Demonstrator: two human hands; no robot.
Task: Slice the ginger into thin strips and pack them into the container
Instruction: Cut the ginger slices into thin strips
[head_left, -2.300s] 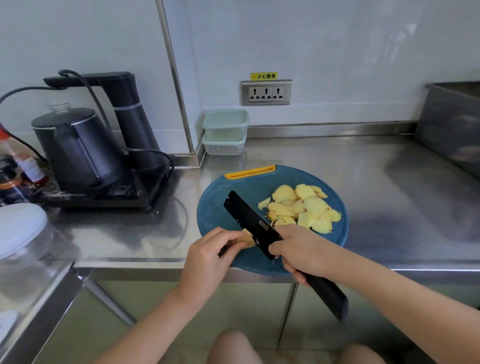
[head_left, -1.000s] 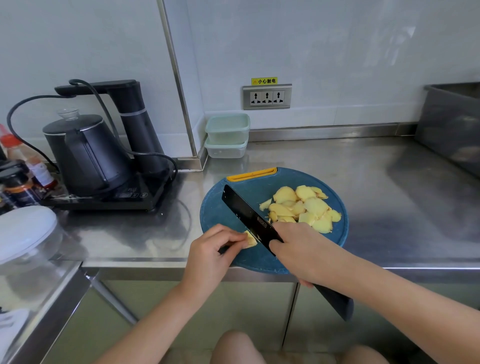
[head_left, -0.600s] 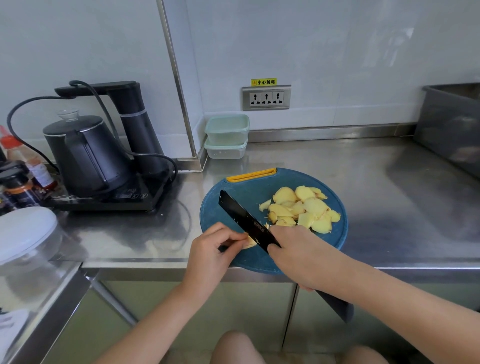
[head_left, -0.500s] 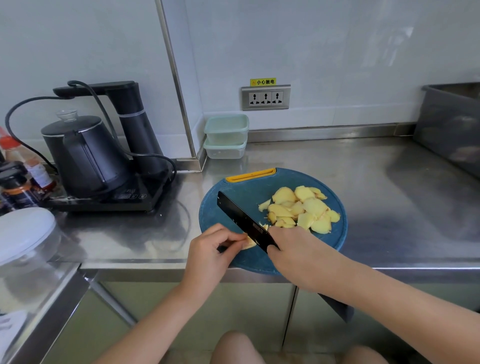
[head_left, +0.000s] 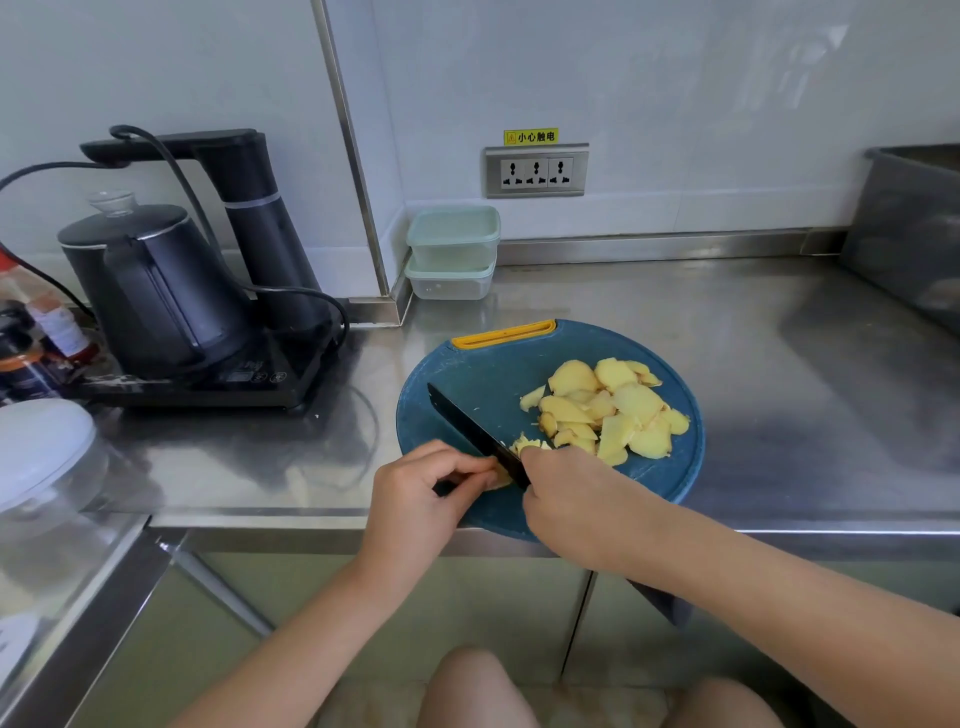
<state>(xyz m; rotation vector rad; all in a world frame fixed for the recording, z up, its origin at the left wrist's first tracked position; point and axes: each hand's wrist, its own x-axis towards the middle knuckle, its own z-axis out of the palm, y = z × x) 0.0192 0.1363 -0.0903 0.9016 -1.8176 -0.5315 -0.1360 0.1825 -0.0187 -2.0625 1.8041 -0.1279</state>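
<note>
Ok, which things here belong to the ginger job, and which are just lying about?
Job: knife, gripped by right hand; ginger piece, pinched by left hand; ginger slices; cutting board; stacked containers.
Lying about: kettle; bottles; wall socket; grey bin.

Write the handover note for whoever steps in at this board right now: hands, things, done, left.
Left hand pinches a small ginger piece at the near edge of the board.
Right hand grips the knife, blade down against that piece.
Slices lie piled on the board's right half. A few strips sit just right of the blade.
Two stacked containers stand lidded by the wall behind the board.
Done: ginger sliced, first strips cut.
Left: cut the slices into strips, open a container, pack them.
</note>
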